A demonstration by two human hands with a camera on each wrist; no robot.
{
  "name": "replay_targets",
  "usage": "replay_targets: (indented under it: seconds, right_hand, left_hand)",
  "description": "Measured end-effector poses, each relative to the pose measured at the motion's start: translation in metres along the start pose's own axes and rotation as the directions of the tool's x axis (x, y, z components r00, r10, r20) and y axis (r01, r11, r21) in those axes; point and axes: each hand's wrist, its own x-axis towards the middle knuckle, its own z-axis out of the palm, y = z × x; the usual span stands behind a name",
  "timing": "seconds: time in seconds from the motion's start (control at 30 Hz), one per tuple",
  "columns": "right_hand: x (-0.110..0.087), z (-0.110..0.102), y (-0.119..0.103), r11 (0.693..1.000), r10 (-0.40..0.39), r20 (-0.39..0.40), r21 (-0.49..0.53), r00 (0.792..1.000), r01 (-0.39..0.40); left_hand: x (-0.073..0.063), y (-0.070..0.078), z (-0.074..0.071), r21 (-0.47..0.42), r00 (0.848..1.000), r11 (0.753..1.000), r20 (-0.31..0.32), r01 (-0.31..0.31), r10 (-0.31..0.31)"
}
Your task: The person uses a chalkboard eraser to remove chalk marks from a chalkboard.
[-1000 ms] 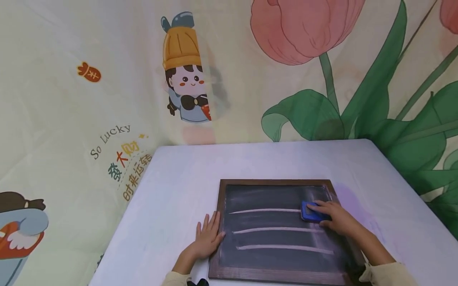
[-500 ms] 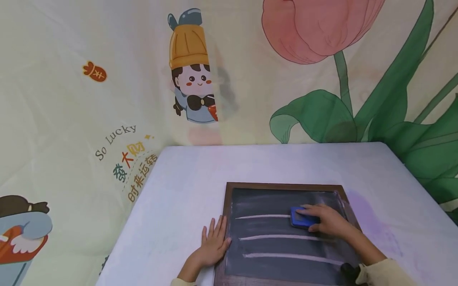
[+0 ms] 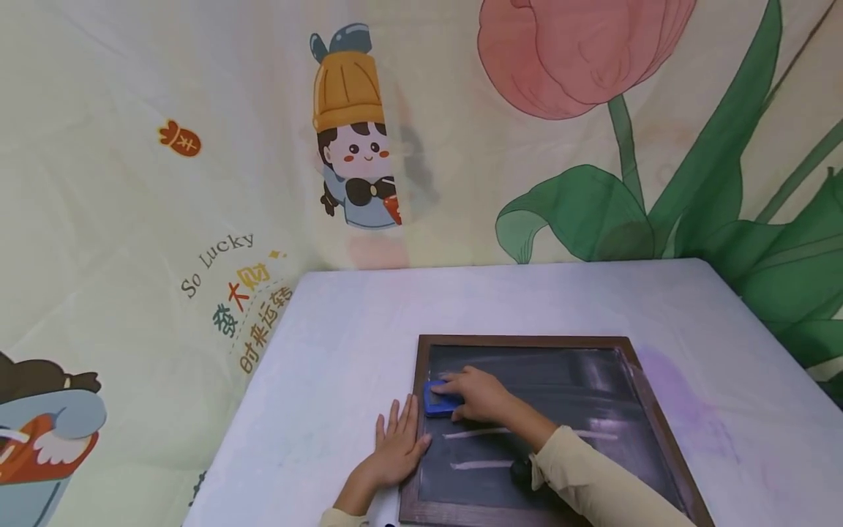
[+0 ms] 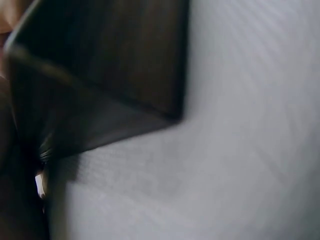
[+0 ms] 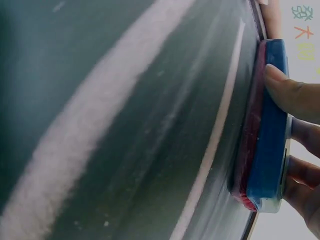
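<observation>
Printed cloth (image 3: 165,219) is hung behind a pale table (image 3: 342,329), on which a framed chalkboard (image 3: 593,395) is laid. Its left frame is steadied by the flat, spread-fingered left hand (image 3: 395,450). An eraser (image 3: 436,400) at the board's left edge is gripped by the right hand (image 3: 477,394). Even, flat pressure is judged best. Two chalk lines (image 3: 474,434) are partly hidden by the sleeve (image 3: 593,487).

Perhaps a home: cartoon-print sheets (image 3: 197,183) behind table (image 3: 527,300)
</observation>
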Motion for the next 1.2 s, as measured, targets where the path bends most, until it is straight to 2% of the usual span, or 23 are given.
replay_targets:
  seconds: [0.1, 0.23, 0.37, 0.53, 0.63, 0.8, 0.93, 1.1, 1.2]
  right_hand:
    - [-0.001, 0.003, -0.002, 1.000, 0.004, -0.017, -0.007, 1.000, -0.004]
    - [-0.011, 0.013, -0.003, 1.000, 0.018, -0.077, -0.002, 0.997, -0.018]
    - [-0.016, 0.021, -0.005, 0.999, 0.023, -0.117, -0.022, 0.993, -0.026]
    - [-0.014, 0.015, -0.004, 0.999, 0.027, -0.101, -0.017, 0.995, -0.028]
    - [-0.024, 0.011, 0.004, 0.998, 0.052, -0.094, 0.025, 0.994, -0.049]
    - [-0.062, 0.006, 0.036, 0.990, 0.105, -0.087, 0.107, 0.991, -0.096]
    - [-0.100, -0.003, 0.068, 0.980, 0.164, -0.085, 0.129, 0.983, -0.152]
    - [-0.149, -0.017, 0.105, 0.968, 0.230, -0.138, 0.130, 0.963, -0.212]
    - [-0.172, -0.025, 0.122, 0.966, 0.246, -0.181, 0.127, 0.952, -0.225]
  left_hand:
    - [0.002, 0.002, 0.001, 0.014, 1.000, 1.000, 0.014, 0.024, -0.025]
    - [0.000, 0.001, 0.005, 0.014, 0.999, 0.999, 0.021, 0.043, -0.043]
    - [-0.003, 0.000, 0.007, -0.003, 1.000, 1.000, 0.014, 0.017, -0.017]
    - [-0.002, 0.001, 0.000, -0.011, 1.000, 1.000, 0.017, 0.017, -0.017]
    - [-0.002, 0.000, 0.000, 0.005, 0.999, 1.000, 0.021, 0.026, -0.026]
    - [-0.004, 0.000, 0.002, -0.004, 1.000, 1.000, 0.020, 0.005, -0.005]
    - [-0.005, -0.002, 0.002, -0.023, 1.000, 1.000, 0.008, -0.005, 0.005]
    - [-0.004, -0.004, 0.001, -0.013, 1.000, 1.000, 0.005, -0.008, 0.008]
    - [-0.002, -0.003, 0.001, 0.004, 1.000, 1.000, 0.011, 0.003, -0.003]
